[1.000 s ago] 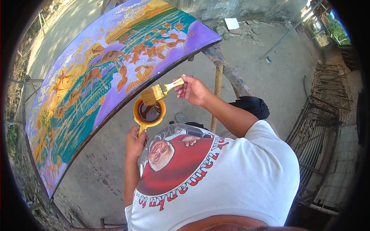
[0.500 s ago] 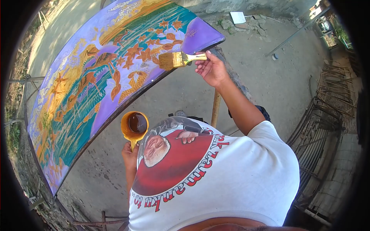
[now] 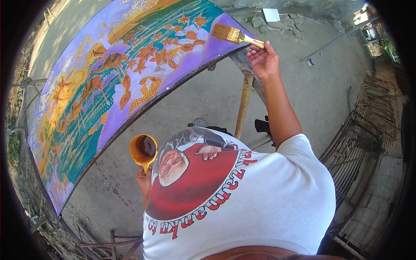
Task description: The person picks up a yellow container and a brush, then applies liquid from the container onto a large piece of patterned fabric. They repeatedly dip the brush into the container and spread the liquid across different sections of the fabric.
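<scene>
A wide paintbrush (image 3: 234, 34) is in my right hand (image 3: 264, 60), gripped by the end of its handle. Its brown-stained bristles lie over the purple right end of a stretched patterned cloth (image 3: 104, 134). Orange flowers, birds and teal bands cover that cloth. My left hand (image 3: 144, 178) is closed round the handle of a yellow dipper (image 3: 133, 149), held near my belly below the cloth's lower edge. Dark brown liquid (image 3: 146, 147) stands inside the dipper.
A wooden post (image 3: 244, 106) stands under the cloth's right end. Concrete floor (image 3: 195, 95) stretches beneath. Bamboo racks (image 3: 362, 138) line the right side. A white sheet (image 3: 271, 15) lies by rubble at the back, and a metal pole (image 3: 338, 39) slants nearby.
My right hand has carried the paintbrush up and to the right, from the cloth's lower edge to its purple right end. The dipper has shifted slightly left and down in view.
</scene>
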A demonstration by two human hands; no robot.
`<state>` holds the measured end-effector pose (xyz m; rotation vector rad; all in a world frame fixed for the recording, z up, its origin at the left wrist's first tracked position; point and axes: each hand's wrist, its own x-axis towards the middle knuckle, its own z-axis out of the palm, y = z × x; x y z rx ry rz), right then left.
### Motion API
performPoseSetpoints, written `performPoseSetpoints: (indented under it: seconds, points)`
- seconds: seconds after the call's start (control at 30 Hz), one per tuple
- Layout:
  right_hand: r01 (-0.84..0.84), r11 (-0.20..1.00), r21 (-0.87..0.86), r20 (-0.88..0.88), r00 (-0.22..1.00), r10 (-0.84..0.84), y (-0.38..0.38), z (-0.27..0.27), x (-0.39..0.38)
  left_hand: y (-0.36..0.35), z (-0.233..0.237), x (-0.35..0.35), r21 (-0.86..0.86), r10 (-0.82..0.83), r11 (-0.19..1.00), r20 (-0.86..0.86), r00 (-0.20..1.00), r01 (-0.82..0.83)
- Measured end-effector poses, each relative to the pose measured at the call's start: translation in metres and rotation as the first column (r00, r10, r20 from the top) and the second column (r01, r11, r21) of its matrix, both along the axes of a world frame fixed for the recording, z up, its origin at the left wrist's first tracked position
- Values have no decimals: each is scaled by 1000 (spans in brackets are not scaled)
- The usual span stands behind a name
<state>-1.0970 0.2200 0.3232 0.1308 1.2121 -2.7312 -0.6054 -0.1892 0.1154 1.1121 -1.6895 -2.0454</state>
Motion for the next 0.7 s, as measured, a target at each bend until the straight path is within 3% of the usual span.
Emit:
performPoseSetpoints:
  seconds: [0.1, 0.4, 0.6, 0.7]
  points:
    - [4, 1000, -28, -2, 1000, -4, 2, -3, -3, 5, 9, -1, 55, 45, 997, 21, 999, -46]
    - [44, 999, -13, 58, 997, -43, 4, -13, -9, 26, 26, 7, -100, 22, 995, 90, 996, -13]
    - [76, 997, 16, 89, 993, -77, 1, -17, -9, 32, 31, 6, -31, 69, 997, 46, 997, -67]
    - [103, 994, 23, 101, 989, -105, 1, -17, -8, 26, 18, 13, -138, -58, 988, 49, 997, 64]
